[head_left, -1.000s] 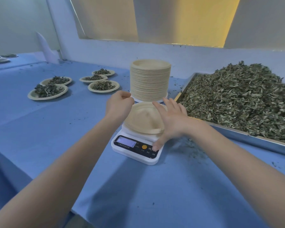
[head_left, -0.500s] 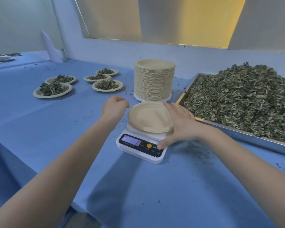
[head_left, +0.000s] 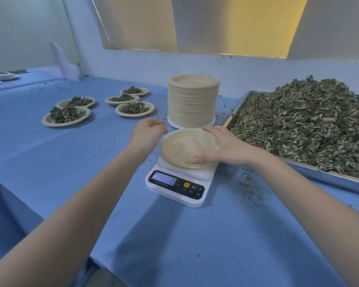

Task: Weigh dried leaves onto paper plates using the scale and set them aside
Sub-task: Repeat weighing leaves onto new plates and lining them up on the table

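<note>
An empty paper plate (head_left: 184, 147) lies on the white digital scale (head_left: 175, 189), whose display is lit. My right hand (head_left: 224, 147) holds the plate from the right, thumb on the near rim and fingers over the far rim. Just left of the plate hovers my left hand (head_left: 147, 132), fingers curled, with nothing in it. Right behind the scale stands a tall stack of paper plates (head_left: 193, 100). A metal tray (head_left: 338, 179) on the right holds a large heap of dried leaves (head_left: 307, 125).
Several filled plates (head_left: 66, 117) of leaves sit on the blue tablecloth at the back left. Leaf crumbs are scattered between the scale and the tray. More plates (head_left: 2, 76) lie at the far left. A wall runs behind the table.
My right thumb has moved from the front of the scale up onto the plate's near rim. My left hand has stayed beside the plate's left edge.
</note>
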